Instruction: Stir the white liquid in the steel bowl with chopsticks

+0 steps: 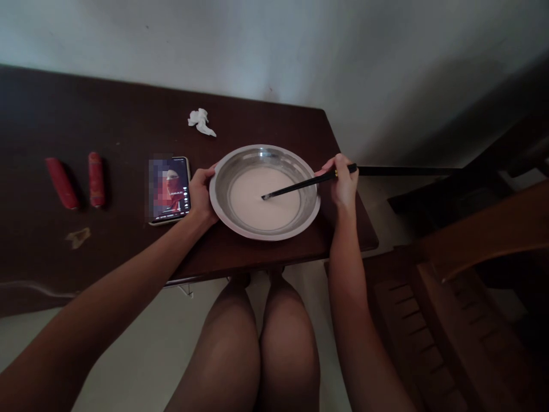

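Observation:
A round metal bowl [265,233] holds a pale, milky liquid [253,200]. My left hand [203,194] is closed on the bowl's left rim, thumb on top. My right hand [344,180], at the bowl's right side, is closed around black chopsticks [295,187] with a gold band near the top. They slant down to the left across the rim, and their tips touch the liquid near the middle. The right fingers also reach the bowl's right rim; whether they grip it is hard to make out.
The bowl stands near the front right of a dark wooden table [141,123]. Left of it lies a lit phone [174,191], then two red wrapped sticks [96,180]. A crumpled tissue [201,121] lies behind. A wooden chair [412,320] stands at right; a wall rises behind.

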Demonstrator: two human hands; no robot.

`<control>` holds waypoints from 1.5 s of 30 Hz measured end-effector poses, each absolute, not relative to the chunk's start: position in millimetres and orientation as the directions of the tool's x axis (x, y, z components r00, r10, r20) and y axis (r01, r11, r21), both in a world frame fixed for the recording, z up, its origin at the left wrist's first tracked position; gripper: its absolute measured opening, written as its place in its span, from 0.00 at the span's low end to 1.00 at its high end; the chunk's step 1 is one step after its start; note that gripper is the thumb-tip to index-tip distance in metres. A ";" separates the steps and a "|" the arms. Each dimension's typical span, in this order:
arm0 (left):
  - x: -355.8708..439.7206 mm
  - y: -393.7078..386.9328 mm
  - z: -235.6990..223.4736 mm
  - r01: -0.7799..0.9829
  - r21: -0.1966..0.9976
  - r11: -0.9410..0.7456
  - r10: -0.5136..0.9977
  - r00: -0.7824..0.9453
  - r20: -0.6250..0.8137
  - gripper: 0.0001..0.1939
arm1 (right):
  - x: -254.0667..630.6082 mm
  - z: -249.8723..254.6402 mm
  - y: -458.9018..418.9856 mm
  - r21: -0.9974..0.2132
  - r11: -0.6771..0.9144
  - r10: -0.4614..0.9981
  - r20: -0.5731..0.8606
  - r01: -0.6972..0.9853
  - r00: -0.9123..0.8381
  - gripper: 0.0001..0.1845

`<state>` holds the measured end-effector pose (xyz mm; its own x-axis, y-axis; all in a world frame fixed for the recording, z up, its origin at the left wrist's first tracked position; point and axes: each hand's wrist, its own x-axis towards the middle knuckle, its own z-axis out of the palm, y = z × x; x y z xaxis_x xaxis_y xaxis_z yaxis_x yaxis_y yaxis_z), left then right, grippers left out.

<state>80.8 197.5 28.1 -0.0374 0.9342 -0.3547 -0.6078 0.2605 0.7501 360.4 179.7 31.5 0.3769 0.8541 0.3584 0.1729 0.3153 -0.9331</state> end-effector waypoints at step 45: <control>80.4 192.7 36.0 -0.635 0.719 0.283 0.932 0.006 -0.362 0.15 | 360.8 33.7 177.1 -0.907 0.365 0.810 0.420 0.209 0.409 0.35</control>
<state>80.4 192.7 36.0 0.0064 0.9323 -0.3617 -0.6349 0.2832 0.7188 360.8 177.1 33.7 0.4087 0.8100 0.4205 0.2094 0.3652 -0.9071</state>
